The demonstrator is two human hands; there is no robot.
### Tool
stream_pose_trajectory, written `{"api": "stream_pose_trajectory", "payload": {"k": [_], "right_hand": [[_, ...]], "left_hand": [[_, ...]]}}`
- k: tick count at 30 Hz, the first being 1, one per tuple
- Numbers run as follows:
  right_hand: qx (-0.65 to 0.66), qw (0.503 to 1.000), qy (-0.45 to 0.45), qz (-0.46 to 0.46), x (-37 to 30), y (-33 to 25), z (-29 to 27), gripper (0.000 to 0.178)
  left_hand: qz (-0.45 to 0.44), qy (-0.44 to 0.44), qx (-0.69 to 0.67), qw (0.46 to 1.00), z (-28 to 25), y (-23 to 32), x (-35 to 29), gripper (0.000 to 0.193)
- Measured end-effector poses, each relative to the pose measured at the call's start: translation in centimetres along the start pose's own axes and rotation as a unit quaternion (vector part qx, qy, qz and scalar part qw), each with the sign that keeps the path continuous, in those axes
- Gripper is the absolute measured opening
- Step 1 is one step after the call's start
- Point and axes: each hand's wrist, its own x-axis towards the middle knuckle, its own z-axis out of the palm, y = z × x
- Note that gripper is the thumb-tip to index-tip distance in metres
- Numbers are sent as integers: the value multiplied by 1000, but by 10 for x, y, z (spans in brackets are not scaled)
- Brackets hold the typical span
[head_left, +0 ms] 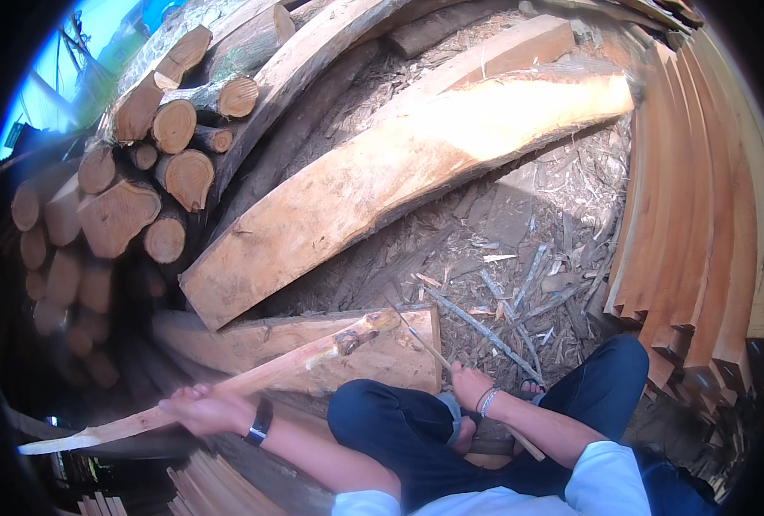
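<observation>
My left hand (203,410) is closed around a long peeled stick (291,365) near its pale, tapered end. The stick slants up to the right, and its knotty, bark-patched far end lies over a sawn board (382,357) in front of my knees. In my right hand (470,385) I grip a long-handled knife (431,346), fingers wrapped round its thin wooden handle. The narrow dark blade points up and left, beside the stick's far end; I cannot tell whether they touch. Behind my wrist the handle's butt shows above my lap.
A large slab of wood (399,163) lies slantwise ahead. Cut logs (174,126) are piled at the left, and long planks (687,189) are stacked at the right. Thin sticks (485,331) and shavings litter the ground near my right knee. More cut timber (218,486) lies at lower left.
</observation>
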Motion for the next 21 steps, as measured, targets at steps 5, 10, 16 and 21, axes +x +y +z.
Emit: {"api": "stream_pose_trajectory", "payload": {"k": [5,10,16,21], "right_hand": [[-9,1000,-1,-5,-10,-30,-16,19],[8,999,-19,-41,-21,-42,-24,17],[0,1000,10,-23,-15,-15,-3,19],[0,1000,15,-25,-18,-32,-19,25]], "left_hand": [[3,0,14,1000,-4,-2,2,40],[5,1,25,1000,-8,-5,8,43],[2,1,23,1000,-5,-4,-2,43],[11,-4,19,1000,-4,-1,-1,41]]}}
